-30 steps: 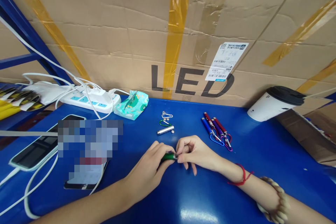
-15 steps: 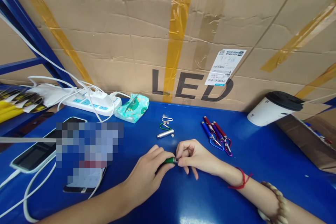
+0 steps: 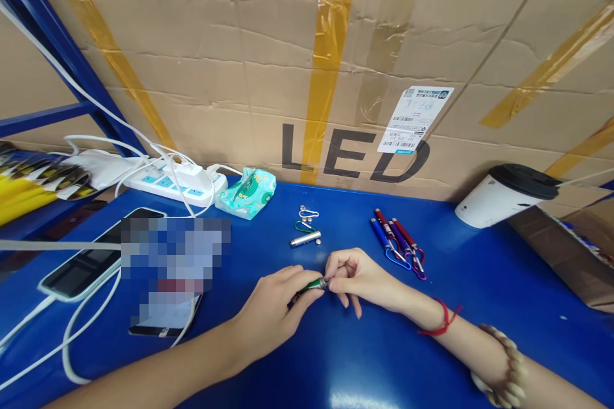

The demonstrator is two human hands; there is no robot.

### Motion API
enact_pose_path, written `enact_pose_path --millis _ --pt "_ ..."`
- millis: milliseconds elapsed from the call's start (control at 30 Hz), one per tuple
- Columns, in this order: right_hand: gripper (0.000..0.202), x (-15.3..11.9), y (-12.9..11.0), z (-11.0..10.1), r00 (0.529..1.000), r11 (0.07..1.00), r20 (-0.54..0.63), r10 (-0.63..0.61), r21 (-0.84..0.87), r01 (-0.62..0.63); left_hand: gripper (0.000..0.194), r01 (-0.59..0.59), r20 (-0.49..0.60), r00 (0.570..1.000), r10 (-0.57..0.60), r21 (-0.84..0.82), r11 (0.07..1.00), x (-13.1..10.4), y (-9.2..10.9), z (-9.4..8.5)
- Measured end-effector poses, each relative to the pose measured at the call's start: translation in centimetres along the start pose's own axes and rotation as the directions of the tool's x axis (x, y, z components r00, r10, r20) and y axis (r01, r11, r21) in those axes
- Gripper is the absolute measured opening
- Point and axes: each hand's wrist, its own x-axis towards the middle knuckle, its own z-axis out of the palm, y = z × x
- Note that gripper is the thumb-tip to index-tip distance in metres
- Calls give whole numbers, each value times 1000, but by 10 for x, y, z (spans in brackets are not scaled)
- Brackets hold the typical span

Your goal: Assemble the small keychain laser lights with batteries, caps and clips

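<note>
Between my two hands is a small green keychain flashlight (image 3: 313,284), most of its body hidden in my left hand (image 3: 274,302), which is closed around it. My right hand (image 3: 367,281) pinches the metal end of it between thumb and index finger, the other fingers curled below. Just beyond lies a silver metal tube (image 3: 305,239), with a green carabiner clip (image 3: 303,227), a silver carabiner clip (image 3: 311,213) and several tiny round silver pieces beside it. To the right, several red, blue and purple keychain flashlights (image 3: 397,239) with carabiner clips lie in a bunch.
A white cup with a black lid (image 3: 499,195) stands at the back right. Left are a green tissue pack (image 3: 249,193), a power strip (image 3: 165,185) with tangled cables, and phones (image 3: 91,268). A cardboard box (image 3: 230,77) walls the back of the blue table (image 3: 374,345).
The view has shifted slightly. Both hands keep hold of the green flashlight, which now tilts up a little more toward my right fingers.
</note>
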Motion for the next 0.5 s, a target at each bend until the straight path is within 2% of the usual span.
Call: enact_pose_path --millis 267,500 --pt "31 -2 -6 4 1000 999 -21 -7 -37 7 23 -36 -11 999 36 -13 999 0 0 2" --pt "32 -4 -6 7 999 997 -42 -27 -80 23 20 -17 27 1000 14 88 996 -4 4 2"
